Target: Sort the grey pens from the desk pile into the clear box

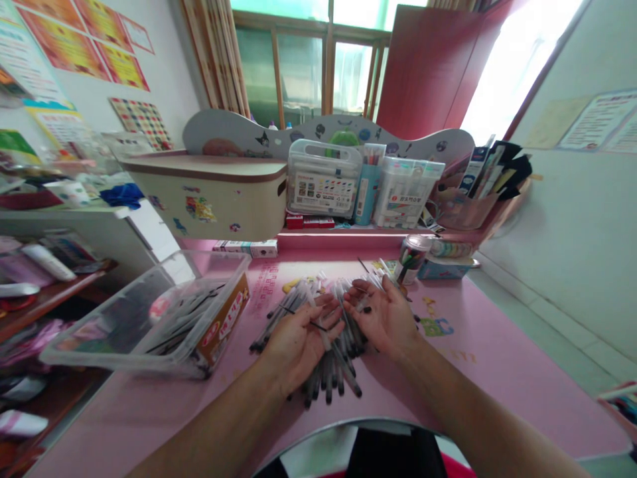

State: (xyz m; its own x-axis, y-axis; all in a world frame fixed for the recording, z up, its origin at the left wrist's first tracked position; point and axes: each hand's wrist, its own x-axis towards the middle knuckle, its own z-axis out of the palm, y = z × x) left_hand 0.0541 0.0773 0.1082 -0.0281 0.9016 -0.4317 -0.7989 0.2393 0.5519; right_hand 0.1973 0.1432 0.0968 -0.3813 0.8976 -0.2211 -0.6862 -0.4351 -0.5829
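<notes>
On the pink desk [488, 352] lies a loose heap of clear-barrelled pens [331, 378] with dark ends. My left hand [303, 338] is palm up at the heap's left side, its fingers spread. A clear pen and a thin dark stick lie across those fingers without a closed grip. Opposite it, my right hand [383, 315] is turned palm inward, fingers apart and lightly bent, touching pens on the heap's right side. Part of the heap is hidden behind both hands. Left of the heap stands a clear plastic bin [124, 364] holding more pens.
Behind the heap, a jar of pens [414, 255] stands beside a blue box [445, 269]. The raised shelf carries a lidded cream box [223, 206], a clear marker case [323, 179] and a pen holder [465, 209]. The desk's curved front edge is close to me.
</notes>
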